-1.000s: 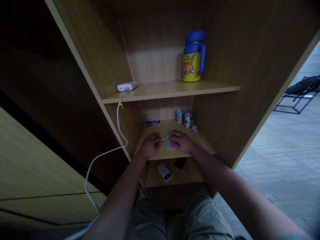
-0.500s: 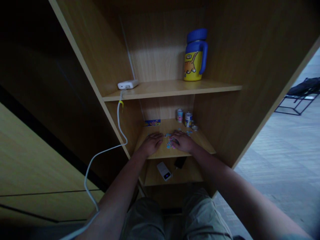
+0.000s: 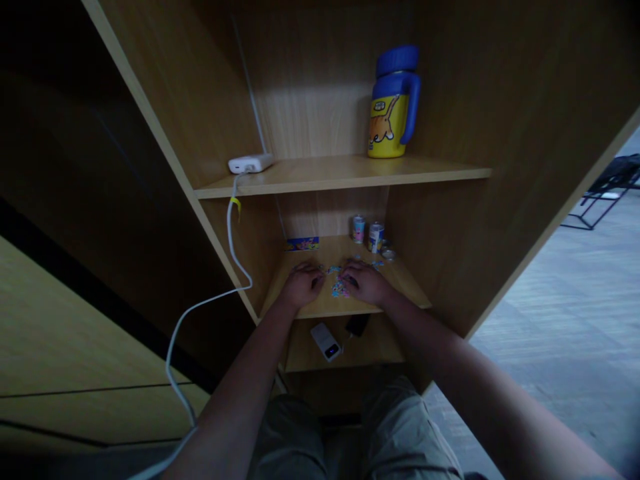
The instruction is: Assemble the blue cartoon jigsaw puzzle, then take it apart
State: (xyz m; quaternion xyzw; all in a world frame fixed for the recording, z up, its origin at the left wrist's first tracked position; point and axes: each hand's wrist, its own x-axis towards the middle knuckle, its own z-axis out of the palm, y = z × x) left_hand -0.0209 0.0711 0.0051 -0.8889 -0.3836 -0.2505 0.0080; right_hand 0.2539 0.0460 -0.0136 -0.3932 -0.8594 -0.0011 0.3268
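Observation:
Small blue and pink jigsaw puzzle pieces (image 3: 340, 289) lie on the middle shelf (image 3: 320, 308) between my hands. On the left, my left hand (image 3: 301, 285) rests on the shelf with fingers curled, thumb and fingertips drawn together at a small piece (image 3: 321, 267). My right hand (image 3: 367, 283) is bent over the right side of the pieces, its fingers curled and their tips among them. What the right fingertips grip is hidden. A few more pieces (image 3: 377, 263) lie behind the right hand.
Two small printed cans (image 3: 359, 229) (image 3: 376, 237) and a round lid (image 3: 388, 255) stand back right; a blue printed strip (image 3: 303, 244) is back left. Above are a blue-yellow bottle (image 3: 387, 127) and white charger (image 3: 250, 163) with a hanging cable (image 3: 173, 353). Below lies a white power bank (image 3: 326, 342).
My left hand's fingers have curled in from a flatter pose, thumb and fingertips now together. The right hand stays over the pieces. The view has shifted slightly.

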